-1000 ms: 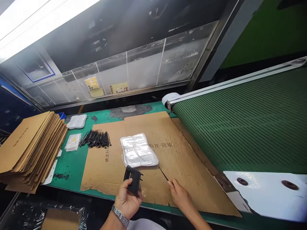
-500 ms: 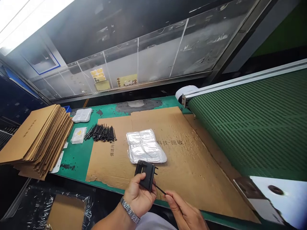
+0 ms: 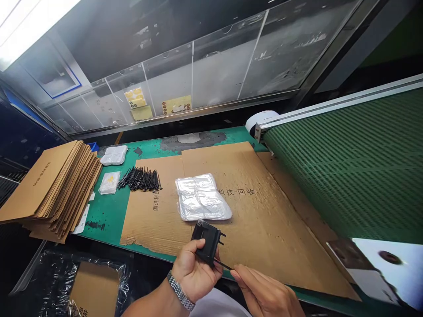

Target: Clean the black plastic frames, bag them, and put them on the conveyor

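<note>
My left hand (image 3: 197,273), with a metal watch band at the wrist, grips a flat black plastic part (image 3: 207,246) between thumb and fingers. Two short prongs stick out of the part's right side. A thin black rod (image 3: 224,264) meets the part near its lower right corner; whether it sits inside the part I cannot tell. My right hand (image 3: 261,288) pinches the rod's other end. Just beyond the part, a stack of clear plastic bags (image 3: 202,198) lies on the flat cardboard sheet (image 3: 264,237). A pile of black rods (image 3: 141,179) lies at the sheet's left.
Folded brown cardboard (image 3: 49,185) is stacked at the left. Two small bag packs, the nearer one (image 3: 109,182) and the farther one (image 3: 114,155), lie on the green table (image 3: 109,220). A green conveyor belt (image 3: 357,167) runs along the right. A plastic-lined box (image 3: 95,286) stands below left.
The black part has turned slightly in my left hand, and both hands sit a little farther right in view. My right hand still pinches the rod. The whole view has shifted a little.
</note>
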Available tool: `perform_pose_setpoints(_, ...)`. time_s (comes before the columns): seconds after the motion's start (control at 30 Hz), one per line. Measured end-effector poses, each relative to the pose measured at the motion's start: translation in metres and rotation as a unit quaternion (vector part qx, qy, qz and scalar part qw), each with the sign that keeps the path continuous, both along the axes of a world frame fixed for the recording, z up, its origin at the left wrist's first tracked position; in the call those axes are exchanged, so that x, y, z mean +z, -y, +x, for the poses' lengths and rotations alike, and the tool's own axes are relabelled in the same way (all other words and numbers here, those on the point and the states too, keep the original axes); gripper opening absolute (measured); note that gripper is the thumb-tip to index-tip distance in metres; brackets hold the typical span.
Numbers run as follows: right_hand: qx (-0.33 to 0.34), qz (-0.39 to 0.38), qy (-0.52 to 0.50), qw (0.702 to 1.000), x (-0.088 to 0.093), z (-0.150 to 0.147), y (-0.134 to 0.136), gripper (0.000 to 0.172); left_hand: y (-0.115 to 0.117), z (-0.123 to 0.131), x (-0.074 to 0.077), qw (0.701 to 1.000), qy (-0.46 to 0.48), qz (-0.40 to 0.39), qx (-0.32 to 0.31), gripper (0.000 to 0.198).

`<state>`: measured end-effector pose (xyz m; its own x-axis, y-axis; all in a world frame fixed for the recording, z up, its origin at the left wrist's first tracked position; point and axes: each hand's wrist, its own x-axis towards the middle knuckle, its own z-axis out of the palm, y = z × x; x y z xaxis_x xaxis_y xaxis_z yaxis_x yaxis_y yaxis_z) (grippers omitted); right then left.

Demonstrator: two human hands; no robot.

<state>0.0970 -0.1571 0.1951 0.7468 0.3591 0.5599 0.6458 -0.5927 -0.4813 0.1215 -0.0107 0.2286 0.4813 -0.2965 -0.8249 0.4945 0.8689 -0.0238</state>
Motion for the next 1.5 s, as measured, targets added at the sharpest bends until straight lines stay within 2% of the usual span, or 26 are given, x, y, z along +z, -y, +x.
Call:
perform_pose_setpoints(0.17,-0.020,0.010,-0.021,1.000,-0.004,0.011,0.009,0.035,-0.004,-0.010,-0.017,0.999,0.016,-0.022,-0.039,0.007)
perform_pose_setpoints(0.33,-0.068,0.009,-0.032,0.997,-0.007,0.021,0.019,0.036,-0.011,-0.013,-0.025,0.993,0.052,-0.041,-0.094,0.015)
perform_pose_setpoints(0.4,-0.050,0.011,-0.040,0.998,-0.006,0.022,0.023,0.036,-0.014,-0.013,-0.027,0.989,0.070,-0.047,-0.119,0.019)
perform_pose_setpoints(0.6,0.084,0.016,-0.031,0.996,0.004,0.018,0.026,0.028,-0.017,-0.010,-0.038,0.976,0.112,-0.049,-0.181,0.007)
perform_pose_setpoints(0.8,0.096,-0.011,0.031,0.995,0.017,0.019,0.020,0.030,-0.013,-0.014,-0.035,0.966,0.140,-0.039,-0.216,0.012)
perform_pose_setpoints(1.07,0.149,-0.051,0.039,0.987,0.001,0.008,0.027,0.031,-0.017,-0.018,-0.039,0.964,0.131,-0.039,-0.228,0.009)
perform_pose_setpoints(1.2,0.181,-0.062,0.018,0.981,0.006,0.001,0.030,0.034,-0.019,-0.020,-0.042,0.964,0.139,-0.031,-0.223,0.013)
perform_pose_setpoints(1.33,0.130,-0.001,-0.022,0.991,0.015,-0.001,0.025,0.030,-0.013,-0.021,-0.039,0.969,0.148,-0.005,-0.198,0.010)
perform_pose_setpoints(1.5,0.089,0.051,-0.044,0.994,0.016,-0.005,0.010,0.030,0.001,-0.024,-0.033,0.972,0.173,0.059,-0.146,0.010)
